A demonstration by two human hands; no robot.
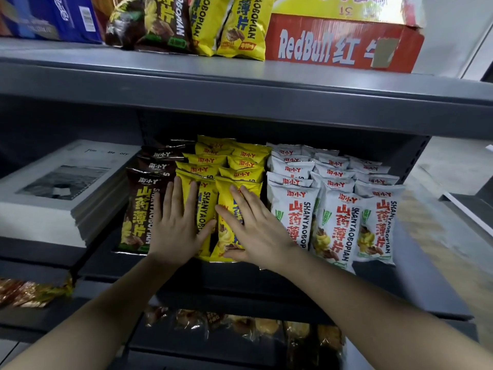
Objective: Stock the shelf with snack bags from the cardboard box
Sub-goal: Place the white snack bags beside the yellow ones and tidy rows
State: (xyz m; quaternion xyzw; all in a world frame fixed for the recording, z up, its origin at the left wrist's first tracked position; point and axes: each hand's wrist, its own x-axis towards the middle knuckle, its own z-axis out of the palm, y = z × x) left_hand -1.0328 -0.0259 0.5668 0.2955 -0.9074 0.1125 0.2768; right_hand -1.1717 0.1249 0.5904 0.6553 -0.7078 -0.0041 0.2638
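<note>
On the middle grey shelf [416, 295] stand rows of snack bags: brown ones [138, 209] at the left, yellow ones [240, 166] in the centre, white ones [333, 217] at the right. My left hand [176, 225] lies flat with straight fingers on the front yellow bag of the left yellow row [204, 209]. My right hand [253, 231] presses flat on the front yellow bag of the right yellow row [226, 236]. The cardboard box is not in view.
A stack of printed booklets [61, 188] lies left of the bags. The top shelf carries more brown and yellow bags [186, 25], a red RedBull carton [344, 44] and a blue carton [50, 17]. Wrapped snacks [240, 329] fill the shelf below.
</note>
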